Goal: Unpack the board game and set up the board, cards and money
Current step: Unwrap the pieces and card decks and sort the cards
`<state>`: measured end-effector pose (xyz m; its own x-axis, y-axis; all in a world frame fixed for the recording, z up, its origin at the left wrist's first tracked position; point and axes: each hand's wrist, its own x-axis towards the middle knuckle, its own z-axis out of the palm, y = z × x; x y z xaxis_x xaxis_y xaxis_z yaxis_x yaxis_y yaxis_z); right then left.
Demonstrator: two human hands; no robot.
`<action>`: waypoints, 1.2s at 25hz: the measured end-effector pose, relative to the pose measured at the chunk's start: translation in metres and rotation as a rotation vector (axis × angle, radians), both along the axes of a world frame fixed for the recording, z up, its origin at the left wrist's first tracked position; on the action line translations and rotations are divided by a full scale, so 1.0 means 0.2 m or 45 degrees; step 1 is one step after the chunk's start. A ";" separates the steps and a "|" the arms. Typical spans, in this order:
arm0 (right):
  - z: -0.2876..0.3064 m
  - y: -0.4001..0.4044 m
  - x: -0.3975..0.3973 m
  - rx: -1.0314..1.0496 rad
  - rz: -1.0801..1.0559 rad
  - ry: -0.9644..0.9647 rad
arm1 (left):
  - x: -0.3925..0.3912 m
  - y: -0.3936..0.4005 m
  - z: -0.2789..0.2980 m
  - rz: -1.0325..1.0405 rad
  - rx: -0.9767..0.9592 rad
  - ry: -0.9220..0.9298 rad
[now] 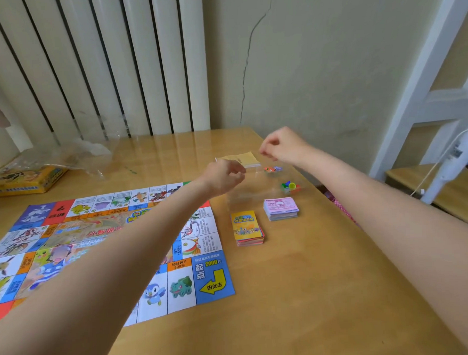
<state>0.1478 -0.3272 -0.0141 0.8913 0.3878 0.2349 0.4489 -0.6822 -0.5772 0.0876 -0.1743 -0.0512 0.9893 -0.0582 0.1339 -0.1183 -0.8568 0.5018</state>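
Note:
The colourful paper game board (104, 244) lies flat on the left half of the wooden table (299, 295). Right of it stand a stack of yellow-backed cards (247, 227) and a stack of pink play money (281, 208). Above them my left hand (225, 177) and my right hand (279, 145) each pinch an edge of a clear plastic bag (255, 192). Small coloured game pieces (289, 186) show inside the bag. My left forearm crosses over the board.
A yellowish paper booklet (240, 159) lies behind the hands near the wall. The yellow game box (23, 178) and crumpled clear wrapping (73, 154) sit at the far left by the radiator. A white ladder frame (438, 101) stands to the right.

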 end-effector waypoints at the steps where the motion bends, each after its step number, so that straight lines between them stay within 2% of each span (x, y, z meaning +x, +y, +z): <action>1: -0.02 0.00 0.07 -0.118 -0.083 -0.022 | 0.02 -0.02 0.00 -0.090 0.070 0.036; 4: -0.14 -0.03 0.17 -0.468 -0.136 0.010 | 0.10 -0.09 -0.05 -0.314 0.256 0.200; 6: -0.16 -0.08 0.19 -0.548 -0.194 0.035 | 0.14 -0.09 -0.09 -0.379 0.441 0.222; 8: -0.15 -0.13 0.18 -0.583 -0.252 0.089 | 0.17 -0.09 -0.12 -0.361 0.514 0.176; 12: -0.17 -0.14 0.12 -0.753 -0.060 0.119 | 0.18 -0.08 -0.12 -0.314 0.524 0.167; 18: -0.18 0.06 0.11 -1.076 0.214 0.115 | 0.17 0.10 -0.07 -0.212 0.522 0.232; 23: -0.16 0.20 0.16 -1.323 0.188 0.212 | 0.17 0.11 -0.06 -0.170 0.525 0.254; 30: -0.16 0.18 0.18 -1.342 0.231 0.238 | 0.19 0.12 -0.08 -0.146 0.487 0.287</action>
